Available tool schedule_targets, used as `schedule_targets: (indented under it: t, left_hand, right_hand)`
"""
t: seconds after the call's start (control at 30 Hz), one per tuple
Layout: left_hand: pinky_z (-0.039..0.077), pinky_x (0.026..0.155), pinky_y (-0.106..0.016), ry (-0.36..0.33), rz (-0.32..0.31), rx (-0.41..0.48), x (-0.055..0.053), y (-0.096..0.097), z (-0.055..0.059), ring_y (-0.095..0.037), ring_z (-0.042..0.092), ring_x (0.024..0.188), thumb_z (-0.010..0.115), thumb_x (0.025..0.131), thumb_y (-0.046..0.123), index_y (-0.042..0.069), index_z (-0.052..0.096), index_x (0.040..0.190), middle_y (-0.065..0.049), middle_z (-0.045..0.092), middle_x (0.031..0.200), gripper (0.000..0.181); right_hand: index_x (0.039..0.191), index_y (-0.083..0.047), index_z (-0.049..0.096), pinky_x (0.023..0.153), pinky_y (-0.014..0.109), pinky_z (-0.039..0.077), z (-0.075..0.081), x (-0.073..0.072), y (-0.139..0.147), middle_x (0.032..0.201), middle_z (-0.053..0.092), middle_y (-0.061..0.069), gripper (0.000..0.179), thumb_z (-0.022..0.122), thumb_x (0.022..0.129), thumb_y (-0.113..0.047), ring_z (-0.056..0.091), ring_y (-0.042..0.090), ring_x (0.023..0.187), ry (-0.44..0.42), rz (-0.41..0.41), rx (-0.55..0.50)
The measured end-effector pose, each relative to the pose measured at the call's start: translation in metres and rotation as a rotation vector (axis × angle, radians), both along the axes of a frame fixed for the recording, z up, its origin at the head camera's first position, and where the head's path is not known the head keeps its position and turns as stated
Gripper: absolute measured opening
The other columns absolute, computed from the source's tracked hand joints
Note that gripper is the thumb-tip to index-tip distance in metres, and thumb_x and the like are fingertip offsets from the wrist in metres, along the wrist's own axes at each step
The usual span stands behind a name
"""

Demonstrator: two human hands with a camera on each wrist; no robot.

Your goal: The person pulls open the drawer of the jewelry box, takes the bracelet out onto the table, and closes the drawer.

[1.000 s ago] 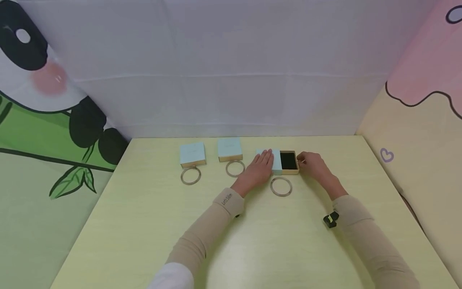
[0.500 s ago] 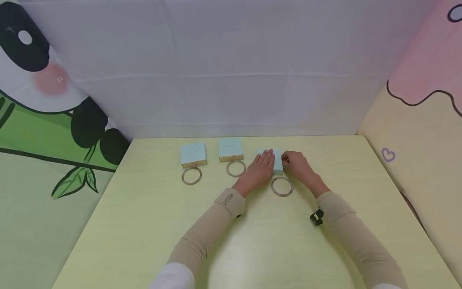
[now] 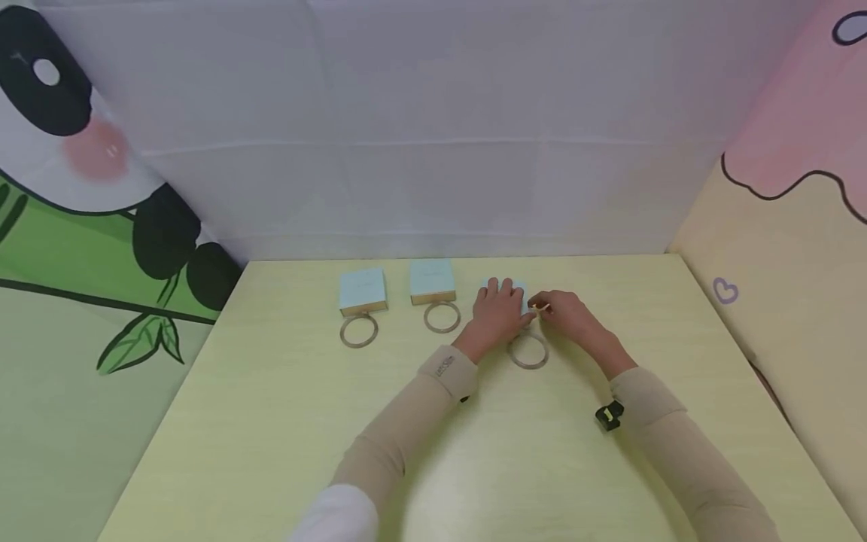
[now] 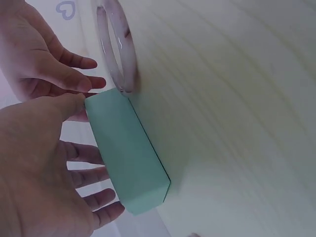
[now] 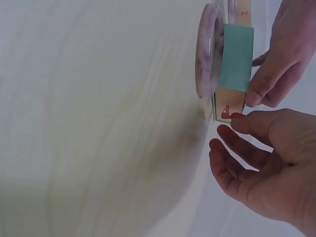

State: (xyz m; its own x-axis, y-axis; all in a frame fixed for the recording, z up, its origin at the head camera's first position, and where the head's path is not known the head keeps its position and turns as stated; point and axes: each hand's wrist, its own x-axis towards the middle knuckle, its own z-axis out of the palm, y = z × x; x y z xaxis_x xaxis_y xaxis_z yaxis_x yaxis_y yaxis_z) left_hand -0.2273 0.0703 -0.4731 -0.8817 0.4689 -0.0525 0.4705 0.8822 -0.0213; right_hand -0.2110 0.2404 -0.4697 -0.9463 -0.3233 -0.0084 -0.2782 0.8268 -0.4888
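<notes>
My left hand (image 3: pixel 497 315) rests over a pale blue-green box (image 4: pixel 131 153) at the right of the row, fingers spread across the top and thumb at its right end. At that same end is my right hand (image 3: pixel 572 315); its thumb overlaps a small orange-red tab (image 5: pixel 225 112) on the peach end face. The other right fingers curve loosely, apart from the thumb. In the right wrist view the drawer end sits nearly flush with the sleeve. A pale marbled bangle (image 5: pixel 202 64) lies just in front of the box, partly covered by my left thumb in the head view.
Two more light blue boxes, one in the middle (image 3: pixel 432 280) and one at the left (image 3: pixel 363 290), stand towards the table's back edge. In front of each lies a bangle, the middle one (image 3: pixel 429 325) and the left one (image 3: pixel 343 339). A white backdrop (image 3: pixel 433 196) rises behind the table.
The box's drawer, out to the right with its black inside showing a second ago, has slid in with my right hand. My left hand has shifted right and spread its fingers.
</notes>
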Motion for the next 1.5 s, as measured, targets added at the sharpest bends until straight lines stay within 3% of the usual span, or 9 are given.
schedule_targets:
  t: [0.13, 0.27, 0.5, 0.8, 0.9, 1.1, 1.2, 1.37, 1.5]
  left_hand:
    - [0.041, 0.101, -0.042, -0.002, 0.068, 0.000, 0.001, 0.001, 0.004, -0.026, 0.039, 0.125, 0.044, 0.102, 0.062, 0.022, 0.052, 0.138, -0.004, 0.043, 0.138, 0.055]
    - [0.041, 0.099, -0.043, -0.013, 0.060, 0.008, 0.002, -0.004, 0.010, -0.026, 0.040, 0.121, 0.050, 0.102, 0.057, 0.021, 0.055, 0.137, -0.006, 0.044, 0.136, 0.050]
    - [0.045, 0.093, -0.042, -0.018, -0.048, 0.036, 0.002, -0.014, 0.010, -0.023, 0.043, 0.112, 0.061, 0.099, 0.045, 0.021, 0.058, 0.131, -0.003, 0.048, 0.129, 0.041]
    - [0.049, 0.101, -0.042, 0.016, -0.166, 0.019, 0.003, -0.019, 0.003, -0.023, 0.048, 0.131, 0.061, 0.102, 0.039, 0.022, 0.058, 0.133, 0.002, 0.048, 0.143, 0.035]
    - [0.048, 0.106, -0.041, 0.033, -0.223, 0.045, 0.003, -0.022, 0.002, -0.025, 0.048, 0.135, 0.061, 0.103, 0.029, 0.019, 0.059, 0.134, 0.000, 0.049, 0.148, 0.032]
    - [0.047, 0.106, -0.032, 0.054, -0.336, 0.103, 0.001, -0.025, -0.001, -0.021, 0.053, 0.130, 0.066, 0.100, 0.015, 0.013, 0.060, 0.131, -0.005, 0.054, 0.141, 0.031]
    - [0.044, 0.109, -0.037, 0.015, -0.329, 0.103, 0.003, -0.023, -0.004, -0.022, 0.049, 0.131, 0.070, 0.098, 0.029, 0.013, 0.057, 0.130, -0.004, 0.051, 0.142, 0.039]
    - [0.028, 0.119, -0.057, -0.079, -0.248, 0.034, 0.018, -0.013, -0.006, -0.035, 0.028, 0.148, 0.068, 0.080, 0.076, 0.011, 0.043, 0.143, -0.010, 0.033, 0.155, 0.094]
    - [0.020, 0.121, -0.061, -0.086, -0.192, -0.025, 0.028, -0.003, -0.006, -0.041, 0.016, 0.153, 0.064, 0.072, 0.087, 0.010, 0.033, 0.151, -0.013, 0.020, 0.164, 0.114]
  right_hand:
    - [0.129, 0.007, 0.063, 0.093, 0.053, 0.054, 0.002, 0.005, 0.005, 0.125, 0.065, 0.029, 0.032, 0.052, 0.099, 0.004, 0.065, 0.043, 0.111, -0.001, -0.012, -0.007]
    - [0.128, 0.008, 0.063, 0.093, 0.053, 0.054, 0.005, 0.007, 0.010, 0.125, 0.065, 0.029, 0.031, 0.053, 0.099, 0.003, 0.066, 0.043, 0.110, -0.002, -0.024, -0.008]
    - [0.128, 0.008, 0.062, 0.093, 0.053, 0.054, 0.006, 0.010, 0.013, 0.126, 0.065, 0.028, 0.032, 0.052, 0.099, 0.001, 0.065, 0.043, 0.111, -0.013, -0.020, -0.009]
    - [0.124, 0.010, 0.064, 0.090, 0.052, 0.056, 0.005, 0.011, 0.014, 0.122, 0.067, 0.027, 0.027, 0.055, 0.100, 0.001, 0.065, 0.044, 0.111, -0.018, 0.012, -0.008]
    - [0.123, 0.010, 0.065, 0.089, 0.052, 0.056, 0.007, 0.011, 0.015, 0.121, 0.067, 0.027, 0.027, 0.055, 0.100, -0.001, 0.066, 0.043, 0.109, -0.027, 0.018, -0.005]
    - [0.120, 0.009, 0.067, 0.085, 0.050, 0.058, 0.012, 0.013, 0.019, 0.116, 0.069, 0.027, 0.027, 0.055, 0.099, -0.002, 0.067, 0.043, 0.105, 0.008, 0.055, -0.011]
    - [0.119, 0.010, 0.067, 0.084, 0.050, 0.058, 0.013, 0.014, 0.019, 0.116, 0.069, 0.027, 0.027, 0.055, 0.099, -0.002, 0.067, 0.043, 0.105, 0.007, 0.056, -0.017]
    - [0.122, 0.010, 0.066, 0.089, 0.054, 0.056, 0.013, 0.016, 0.018, 0.119, 0.068, 0.028, 0.028, 0.054, 0.099, -0.001, 0.066, 0.045, 0.109, -0.016, 0.031, -0.011]
    - [0.124, 0.010, 0.065, 0.090, 0.053, 0.056, 0.013, 0.016, 0.016, 0.122, 0.067, 0.027, 0.029, 0.054, 0.101, -0.002, 0.065, 0.044, 0.110, -0.027, 0.017, 0.000]
